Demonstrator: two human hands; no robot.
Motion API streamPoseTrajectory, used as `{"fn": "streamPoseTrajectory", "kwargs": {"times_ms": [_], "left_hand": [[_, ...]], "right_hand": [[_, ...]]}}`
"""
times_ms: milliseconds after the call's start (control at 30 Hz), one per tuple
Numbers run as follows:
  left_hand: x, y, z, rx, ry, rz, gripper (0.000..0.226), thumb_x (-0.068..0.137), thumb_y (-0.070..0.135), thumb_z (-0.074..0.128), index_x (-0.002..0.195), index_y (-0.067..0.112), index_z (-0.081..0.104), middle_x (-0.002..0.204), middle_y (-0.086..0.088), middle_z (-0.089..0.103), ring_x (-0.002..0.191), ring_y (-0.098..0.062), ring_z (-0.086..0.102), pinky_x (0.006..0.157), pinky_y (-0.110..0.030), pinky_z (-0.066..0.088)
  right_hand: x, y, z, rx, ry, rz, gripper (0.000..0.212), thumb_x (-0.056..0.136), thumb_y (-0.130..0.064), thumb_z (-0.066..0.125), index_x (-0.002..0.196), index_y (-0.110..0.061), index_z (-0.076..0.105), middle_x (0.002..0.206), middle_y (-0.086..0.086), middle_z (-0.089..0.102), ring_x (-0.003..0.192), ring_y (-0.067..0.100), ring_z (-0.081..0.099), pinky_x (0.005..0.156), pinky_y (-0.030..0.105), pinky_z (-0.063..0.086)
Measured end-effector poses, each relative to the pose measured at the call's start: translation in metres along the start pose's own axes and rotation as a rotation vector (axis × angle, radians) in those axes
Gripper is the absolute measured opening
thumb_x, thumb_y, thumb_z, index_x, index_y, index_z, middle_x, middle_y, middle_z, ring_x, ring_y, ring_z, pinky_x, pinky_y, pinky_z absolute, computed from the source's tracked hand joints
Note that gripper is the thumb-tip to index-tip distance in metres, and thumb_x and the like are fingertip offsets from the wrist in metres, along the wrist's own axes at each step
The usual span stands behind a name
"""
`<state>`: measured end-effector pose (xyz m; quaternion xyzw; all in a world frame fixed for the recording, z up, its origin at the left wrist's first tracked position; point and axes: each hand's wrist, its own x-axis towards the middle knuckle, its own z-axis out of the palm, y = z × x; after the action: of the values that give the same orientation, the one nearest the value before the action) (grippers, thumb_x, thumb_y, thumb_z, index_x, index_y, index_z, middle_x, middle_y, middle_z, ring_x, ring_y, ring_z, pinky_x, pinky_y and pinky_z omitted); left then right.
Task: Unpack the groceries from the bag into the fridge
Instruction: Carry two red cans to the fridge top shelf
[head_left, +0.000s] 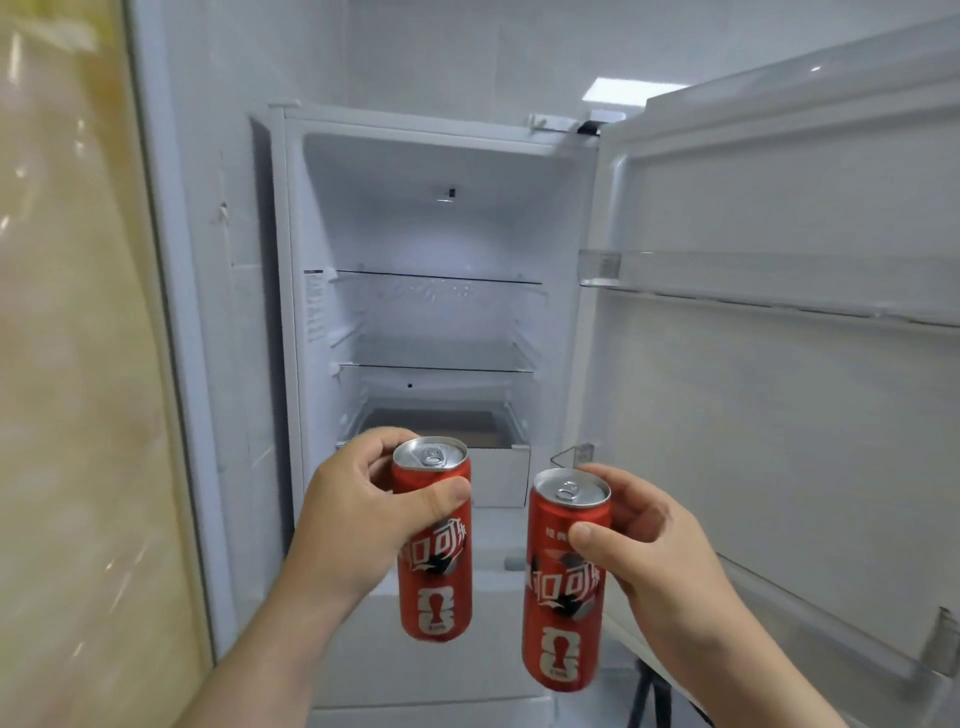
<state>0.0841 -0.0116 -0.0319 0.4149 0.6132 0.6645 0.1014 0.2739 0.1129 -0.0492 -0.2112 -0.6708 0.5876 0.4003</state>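
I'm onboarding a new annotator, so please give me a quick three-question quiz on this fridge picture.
1. True or false: the right hand is empty.
2. What does the left hand hold? A) a red can B) a bottle C) nothing
3. How many cans stand on the glass shelves of the open fridge?

Key: 1 false, it grips a second can; 2 A; 3 zero.

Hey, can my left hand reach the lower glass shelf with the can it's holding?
Probably yes. The door stands wide open, the lower glass shelf looks bare, and nothing lies between it and the left hand holding its can; the right hand is off to the side.
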Motion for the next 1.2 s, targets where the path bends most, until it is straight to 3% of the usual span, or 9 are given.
{"fn": "streamPoseTrajectory", "kwargs": {"times_ms": [133,333,467,567,800,900,1000,1100,1200], "left_hand": [[0.031,-0.004,-0.010,0.014,0.023,0.021,0.029,0.067,0.018,0.085,0.089,0.027,0.066,0.084,0.015,0.073,0.076,-0.002,0.070,0.061,-0.022,0.054],[0.086,-0.012,-0.021,0.050,0.043,0.038,0.027,0.068,0.020,0.083,0.089,0.024,0.066,0.084,0.012,0.074,0.076,-0.006,0.071,0.061,-0.023,0.055],[0.126,-0.022,-0.024,0.086,0.101,0.054,0.030,0.068,0.022,0.084,0.093,0.024,0.066,0.086,0.013,0.074,0.078,-0.006,0.071,0.061,-0.022,0.055],[0.157,-0.029,-0.022,0.117,0.142,0.077,0.030,0.068,0.024,0.084,0.093,0.023,0.066,0.085,0.014,0.073,0.076,-0.004,0.071,0.057,-0.018,0.054],[0.239,-0.032,-0.012,0.084,0.288,0.156,0.027,0.071,0.036,0.080,0.093,0.029,0.066,0.084,0.019,0.071,0.077,-0.001,0.069,0.056,-0.015,0.052],[0.274,-0.033,-0.015,0.076,0.321,0.168,0.029,0.070,0.041,0.078,0.094,0.032,0.066,0.085,0.017,0.071,0.078,-0.007,0.070,0.060,-0.018,0.053],[0.305,-0.036,-0.021,0.077,0.329,0.189,0.034,0.064,0.051,0.074,0.092,0.034,0.065,0.084,0.018,0.071,0.078,-0.009,0.070,0.059,-0.019,0.053],[0.340,-0.040,-0.028,0.086,0.323,0.206,0.033,0.067,0.051,0.074,0.093,0.033,0.063,0.087,0.015,0.070,0.080,-0.013,0.070,0.062,-0.025,0.057],[0.375,-0.043,-0.034,0.104,0.311,0.234,0.029,0.072,0.046,0.075,0.093,0.033,0.062,0.091,0.015,0.069,0.081,-0.013,0.068,0.065,-0.027,0.057]], "right_hand": [[0.041,0.000,0.018,0.005,-0.022,-0.022,0.073,0.044,-0.037,0.079,0.114,-0.023,0.066,0.104,0.000,0.075,0.098,0.020,0.071,0.087,0.040,0.053],[0.110,0.007,0.040,0.061,-0.031,-0.063,0.068,0.047,-0.039,0.079,0.113,-0.025,0.068,0.105,-0.001,0.075,0.099,0.020,0.071,0.093,0.044,0.052],[0.160,0.013,0.052,0.095,-0.061,-0.090,0.051,0.066,-0.021,0.084,0.114,-0.026,0.066,0.103,-0.002,0.075,0.097,0.019,0.071,0.091,0.043,0.053],[0.199,0.015,0.063,0.120,-0.061,-0.136,0.041,0.079,-0.008,0.074,0.113,-0.030,0.064,0.100,-0.006,0.075,0.094,0.016,0.072,0.083,0.037,0.054],[0.283,0.010,0.083,0.155,-0.034,-0.251,0.038,0.081,-0.010,0.074,0.112,-0.030,0.065,0.097,-0.009,0.076,0.090,0.011,0.072,0.074,0.031,0.054],[0.313,0.006,0.084,0.177,-0.024,-0.277,0.037,0.082,-0.008,0.072,0.112,-0.029,0.065,0.096,-0.010,0.076,0.088,0.009,0.072,0.072,0.027,0.052],[0.343,0.003,0.086,0.206,-0.015,-0.293,0.034,0.079,-0.011,0.073,0.109,-0.026,0.067,0.096,-0.005,0.076,0.090,0.018,0.073,0.076,0.035,0.055],[0.376,0.001,0.093,0.249,0.014,-0.308,0.051,0.063,-0.021,0.085,0.111,-0.022,0.069,0.098,0.004,0.076,0.093,0.028,0.071,0.083,0.048,0.055],[0.409,-0.004,0.103,0.287,0.033,-0.348,0.049,0.060,-0.019,0.079,0.109,-0.018,0.071,0.096,0.009,0.076,0.086,0.027,0.072,0.078,0.046,0.054]]}}
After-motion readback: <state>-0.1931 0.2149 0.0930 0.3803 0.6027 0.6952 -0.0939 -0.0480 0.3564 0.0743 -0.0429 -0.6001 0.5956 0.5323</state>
